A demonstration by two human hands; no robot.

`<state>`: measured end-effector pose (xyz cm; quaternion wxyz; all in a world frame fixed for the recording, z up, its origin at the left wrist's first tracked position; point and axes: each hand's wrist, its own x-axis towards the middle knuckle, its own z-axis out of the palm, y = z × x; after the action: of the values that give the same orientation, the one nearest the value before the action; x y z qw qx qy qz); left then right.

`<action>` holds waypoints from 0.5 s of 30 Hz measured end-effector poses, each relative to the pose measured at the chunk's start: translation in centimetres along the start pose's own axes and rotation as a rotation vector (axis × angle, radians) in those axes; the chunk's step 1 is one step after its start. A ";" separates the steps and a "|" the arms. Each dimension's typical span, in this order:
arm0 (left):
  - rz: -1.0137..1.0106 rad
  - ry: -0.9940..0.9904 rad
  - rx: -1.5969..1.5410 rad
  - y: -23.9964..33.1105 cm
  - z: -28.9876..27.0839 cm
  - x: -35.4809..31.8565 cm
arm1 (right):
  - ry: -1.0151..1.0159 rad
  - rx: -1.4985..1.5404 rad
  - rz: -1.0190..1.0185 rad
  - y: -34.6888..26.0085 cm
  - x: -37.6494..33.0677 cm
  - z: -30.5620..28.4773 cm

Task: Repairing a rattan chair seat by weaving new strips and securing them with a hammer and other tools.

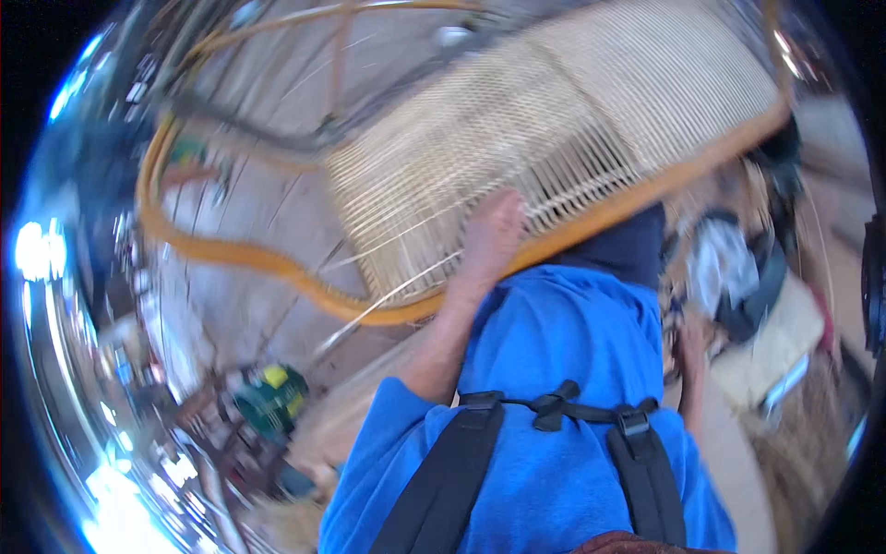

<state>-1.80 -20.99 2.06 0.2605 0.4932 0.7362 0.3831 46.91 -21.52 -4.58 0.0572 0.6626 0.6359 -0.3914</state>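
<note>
A long woven cane panel (461,138) in a curved yellow-brown frame (369,314) lies slantwise in front of me, its near edge against my lap. Bare crosswise strands show in a gap (581,171) in the weave. My left hand (496,222) rests on the panel just left of this gap, its fingers curled and blurred. A loose pale strand (355,323) runs from beyond the frame's near edge up toward that hand; whether the fingers grip it is hidden. Low at my right side, my right hand (690,337) is near a crumpled pale cloth (720,263), fingers smeared.
A green and yellow round container (270,399) stands among clutter on the left. Bundled fibres (798,434) and a cream-coloured sack-like thing (771,342) lie at right. Behind the panel is a wooden plank floor (268,212) with a small whitish round object (452,36).
</note>
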 end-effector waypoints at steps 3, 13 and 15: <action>0.018 0.130 0.119 0.9 -2.1 -1.3 | -0.060 -0.065 -0.024 -5.2 -1.9 -4.5; 0.269 -0.281 -0.169 7.2 -0.1 -1.7 | -0.430 0.897 -0.232 -31.4 -2.1 -10.4; 0.070 -0.453 -0.628 8.5 -0.4 -1.2 | -0.434 0.840 -0.215 -35.1 -0.4 -9.7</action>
<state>2.79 -20.33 9.29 0.5416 0.4862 0.4898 0.4800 20.13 -9.81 17.17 -0.1245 0.4620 0.4612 -0.7473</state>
